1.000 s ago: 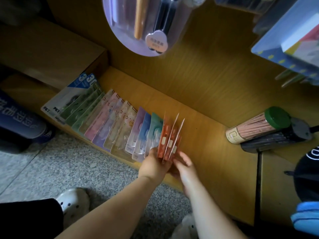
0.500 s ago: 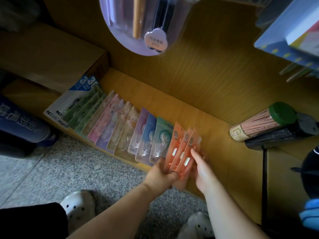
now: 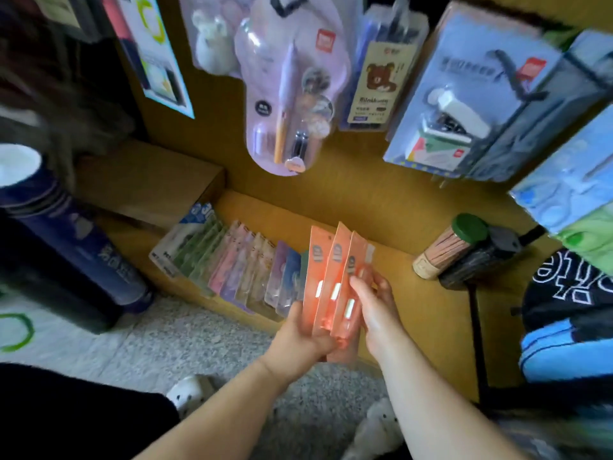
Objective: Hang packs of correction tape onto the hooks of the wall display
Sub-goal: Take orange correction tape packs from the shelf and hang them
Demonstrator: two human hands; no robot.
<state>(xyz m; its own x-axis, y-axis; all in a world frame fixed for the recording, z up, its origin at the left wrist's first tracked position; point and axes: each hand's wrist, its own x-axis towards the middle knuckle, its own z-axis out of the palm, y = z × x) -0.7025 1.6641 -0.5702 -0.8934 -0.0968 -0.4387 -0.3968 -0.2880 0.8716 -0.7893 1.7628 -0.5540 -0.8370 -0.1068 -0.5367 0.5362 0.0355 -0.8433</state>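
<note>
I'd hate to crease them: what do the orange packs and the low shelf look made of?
Orange packs: probably thin card under glossy clear plastic, judging by the bright glints. Shelf: wood-grain board, dull finish, possibly laminate; streaky yellow-brown grain shows.

I see bare wooden back panel point(image 3: 358, 200) straight ahead, open for a reach. Overhead, the purple pen blister pack point(image 3: 285, 94) and blue stapler pack point(image 3: 464, 104) hang in the way. On the shelf point(image 3: 424, 310), the row of packs point(image 3: 238, 270) crowds the left, a green-lidded tube point(image 3: 444, 250) the right.
</note>
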